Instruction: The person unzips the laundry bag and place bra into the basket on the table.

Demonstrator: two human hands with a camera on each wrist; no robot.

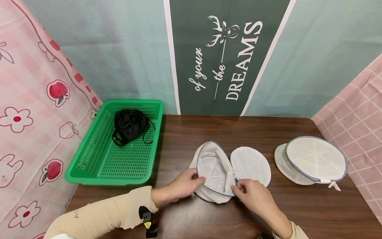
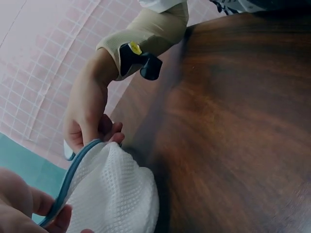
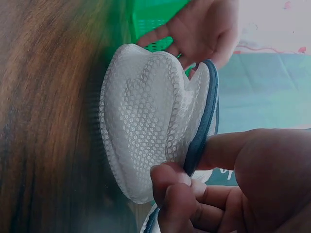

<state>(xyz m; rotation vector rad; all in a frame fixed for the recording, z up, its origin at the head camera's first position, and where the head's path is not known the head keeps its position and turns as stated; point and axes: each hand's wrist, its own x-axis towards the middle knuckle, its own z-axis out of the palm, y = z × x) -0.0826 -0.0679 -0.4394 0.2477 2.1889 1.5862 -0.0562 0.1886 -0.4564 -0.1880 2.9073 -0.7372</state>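
Note:
A round white mesh laundry bag [image 1: 212,199] with blue-grey trim stands on the table, its mouth facing up. The bag's flat round lid [image 1: 251,165] is folded out to the right. At the left of the mouth, my left hand [image 1: 185,183] pinches the rim between thumb and fingers. My right hand [image 1: 253,196] pinches the trim at the front right, near where the lid joins. In the right wrist view, the thumb and fingers grip the blue-grey edging [image 3: 203,124], and the mesh wall sags in folds.
A second white mesh laundry bag [image 1: 317,159], lid over its top, sits on the right of the brown table [image 1: 185,132]. The green basket [image 1: 104,182] at left holds a black drawstring pouch [image 1: 129,123]. Curtains hang at the back and both sides.

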